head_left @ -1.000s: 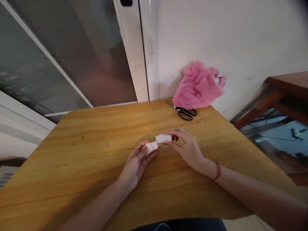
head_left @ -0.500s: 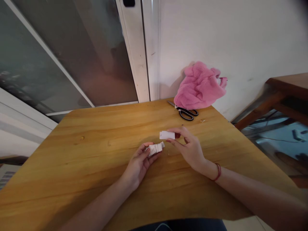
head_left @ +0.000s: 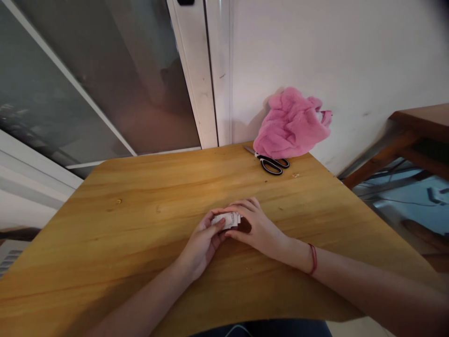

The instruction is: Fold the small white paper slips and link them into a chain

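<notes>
A small stack of white paper slips [head_left: 229, 219] with faint marks on top is held just above the wooden table [head_left: 168, 187]. My left hand [head_left: 201, 243] is closed around its left end, thumb pressed on the top slip. Curved over the right end, my right hand [head_left: 263, 229] grips the stack's edges between fingers at the far side and thumb at the near side. The slips are unevenly lined up at the right end. How many there are cannot be made out, and my fingers hide part of the stack.
Black-handled scissors [head_left: 271, 164] lie at the back right of the table, partly under a bunched pink fluffy cloth [head_left: 293, 126] against the wall. A tiny yellow bit [head_left: 119, 201] lies at the left. Another wooden piece of furniture [head_left: 417, 126] stands to the right.
My right hand, which held one white slip apart from the stack, has moved left and down onto the stack. That slip no longer shows separately. My left hand has barely moved.
</notes>
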Action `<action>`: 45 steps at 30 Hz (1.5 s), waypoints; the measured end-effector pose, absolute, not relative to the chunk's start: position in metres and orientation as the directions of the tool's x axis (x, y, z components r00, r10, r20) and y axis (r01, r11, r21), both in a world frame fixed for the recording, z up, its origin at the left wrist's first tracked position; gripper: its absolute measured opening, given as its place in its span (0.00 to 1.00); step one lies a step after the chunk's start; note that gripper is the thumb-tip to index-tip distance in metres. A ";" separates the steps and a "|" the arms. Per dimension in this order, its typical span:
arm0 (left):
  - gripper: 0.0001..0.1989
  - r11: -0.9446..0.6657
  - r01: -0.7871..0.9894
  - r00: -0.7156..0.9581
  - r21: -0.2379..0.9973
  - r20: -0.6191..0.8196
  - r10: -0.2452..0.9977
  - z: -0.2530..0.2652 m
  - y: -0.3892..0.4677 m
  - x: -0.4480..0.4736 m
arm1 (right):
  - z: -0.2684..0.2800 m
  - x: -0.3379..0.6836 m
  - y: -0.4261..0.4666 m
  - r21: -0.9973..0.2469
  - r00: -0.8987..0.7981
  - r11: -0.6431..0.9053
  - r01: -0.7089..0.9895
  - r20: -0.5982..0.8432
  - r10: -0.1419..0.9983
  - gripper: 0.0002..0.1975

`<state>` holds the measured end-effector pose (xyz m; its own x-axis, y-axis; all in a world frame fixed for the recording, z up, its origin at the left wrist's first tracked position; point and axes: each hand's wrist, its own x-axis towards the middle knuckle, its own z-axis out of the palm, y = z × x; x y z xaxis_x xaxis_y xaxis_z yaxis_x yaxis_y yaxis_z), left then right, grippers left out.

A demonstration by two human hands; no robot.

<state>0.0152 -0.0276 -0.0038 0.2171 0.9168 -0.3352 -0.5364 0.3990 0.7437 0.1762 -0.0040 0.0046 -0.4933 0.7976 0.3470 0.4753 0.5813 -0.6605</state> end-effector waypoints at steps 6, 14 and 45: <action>0.09 0.389 -0.566 0.264 0.727 -0.286 0.921 -0.002 -0.026 0.015 | 0.008 0.180 0.000 -0.668 -0.439 0.565 0.484 0.373 0.817 0.11; 0.09 0.382 -0.585 0.268 0.716 -0.275 0.923 -0.003 -0.027 0.014 | 0.008 0.184 0.005 -0.664 -0.440 0.594 0.455 0.412 0.798 0.10; 0.09 0.364 -0.539 0.191 0.760 -0.310 0.931 -0.001 -0.027 0.014 | 0.012 0.214 0.028 -0.501 -0.690 0.667 0.551 0.175 0.702 0.21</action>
<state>0.0137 -0.0273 -0.0011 0.1907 0.9313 -0.3104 -0.5386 0.3636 0.7601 0.2135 0.0276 0.0123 -0.6901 0.7022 0.1752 0.5513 0.6669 -0.5013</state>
